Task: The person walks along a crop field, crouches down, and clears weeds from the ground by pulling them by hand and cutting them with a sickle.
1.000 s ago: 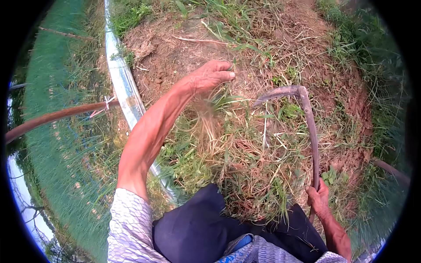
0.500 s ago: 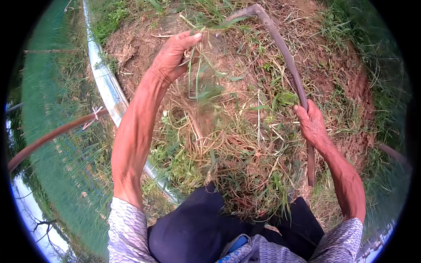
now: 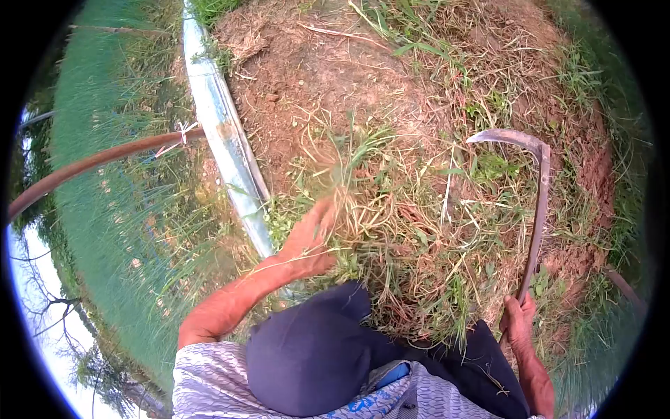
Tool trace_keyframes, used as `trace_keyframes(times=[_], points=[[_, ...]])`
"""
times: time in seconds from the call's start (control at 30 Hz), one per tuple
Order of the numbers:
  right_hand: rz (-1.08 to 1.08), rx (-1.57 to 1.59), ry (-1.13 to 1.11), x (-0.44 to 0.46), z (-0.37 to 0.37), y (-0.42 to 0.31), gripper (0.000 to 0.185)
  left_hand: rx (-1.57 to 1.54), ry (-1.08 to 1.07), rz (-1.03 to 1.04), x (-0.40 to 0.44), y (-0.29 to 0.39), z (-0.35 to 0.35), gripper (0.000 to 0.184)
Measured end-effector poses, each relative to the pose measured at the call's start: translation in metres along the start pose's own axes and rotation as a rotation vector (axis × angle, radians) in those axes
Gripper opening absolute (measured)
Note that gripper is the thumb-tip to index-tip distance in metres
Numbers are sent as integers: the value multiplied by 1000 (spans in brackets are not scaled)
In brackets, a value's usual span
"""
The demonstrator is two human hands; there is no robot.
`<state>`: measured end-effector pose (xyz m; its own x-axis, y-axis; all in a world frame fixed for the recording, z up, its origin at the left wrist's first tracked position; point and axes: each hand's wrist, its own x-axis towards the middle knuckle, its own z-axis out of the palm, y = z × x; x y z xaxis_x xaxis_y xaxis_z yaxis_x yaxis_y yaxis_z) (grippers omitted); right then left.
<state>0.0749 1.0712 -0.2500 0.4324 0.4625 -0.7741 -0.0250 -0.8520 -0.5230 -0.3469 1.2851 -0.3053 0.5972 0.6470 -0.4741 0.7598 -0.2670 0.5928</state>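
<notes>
My right hand (image 3: 519,318) is wrapped round the lower part of the long wooden handle of a sickle (image 3: 537,202). The curved blade points left, just over the cut grass. Blurred by motion, my left hand (image 3: 312,234) is low over the left side of a pile of pulled grass and weeds (image 3: 412,244), close to my knee. Grass stems show around its fingers, but whether they hold any cannot be made out.
A silvery plastic strip (image 3: 227,140) runs down the left of the bare soil (image 3: 314,77). Beyond it are a bent wooden pole (image 3: 105,157) with a tied string and green net-like growth (image 3: 91,209). Taller grass borders the right side. My dark-clad knees are at the bottom.
My left hand has come down from the upper soil to the grass pile, and the green stems it held are no longer distinct. My right hand and the sickle have moved back down and right.
</notes>
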Motion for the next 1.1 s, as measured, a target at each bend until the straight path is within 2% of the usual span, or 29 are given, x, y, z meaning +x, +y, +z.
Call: trace_keyframes(times=[0.07,0.1,0.13,0.2,0.27,0.3,0.37,0.43,0.47,0.53,0.57,0.6,0.67,0.73,0.8,0.87,1.0,1.1], points=[[53,49,-26,7,18,-28,17,-201,-67,-93,11,4,3,80],[31,34,-49,16,20,-34,17,-346,-74,-301,18,19,-11,74],[24,20,-60,19,23,-42,17,-356,-61,-312,21,22,-17,74],[-87,-73,-66,30,28,-68,17,-798,13,-237,30,21,-34,78],[-76,-79,-93,32,27,-88,17,-542,218,-259,31,4,-59,76],[-90,-112,-95,31,26,-96,17,-489,215,-354,39,-37,-53,64],[-71,-124,-76,28,23,-103,17,-446,224,-445,53,-65,-71,54],[-106,-150,-74,19,26,-115,17,218,-69,-520,62,-77,-91,31],[-118,-167,-74,11,27,-120,17,206,-62,-519,59,-81,-95,31],[-96,-182,-48,-9,35,-130,18,132,-45,-717,51,-93,-96,22],[-108,-184,-54,-15,34,-128,18,89,1,-727,49,-106,-88,20],[-126,-186,-53,-20,34,-124,19,70,13,-713,47,-118,-79,20],[-176,-191,-4,-28,37,-134,20,65,173,-688,50,-138,-65,19],[-102,-277,2,-34,29,-149,22,4,96,-699,57,-151,-66,20],[-217,-373,34,-37,28,-160,24,-94,108,-667,53,-149,-71,21],[-204,-407,69,-51,44,-192,27,-118,142,-628,52,-147,-77,22],[-414,-514,70,-56,64,-235,35,-167,125,-637,51,-146,-82,23],[-428,-640,34,-66,86,-283,38,-208,122,-652,57,-166,-63,24]])
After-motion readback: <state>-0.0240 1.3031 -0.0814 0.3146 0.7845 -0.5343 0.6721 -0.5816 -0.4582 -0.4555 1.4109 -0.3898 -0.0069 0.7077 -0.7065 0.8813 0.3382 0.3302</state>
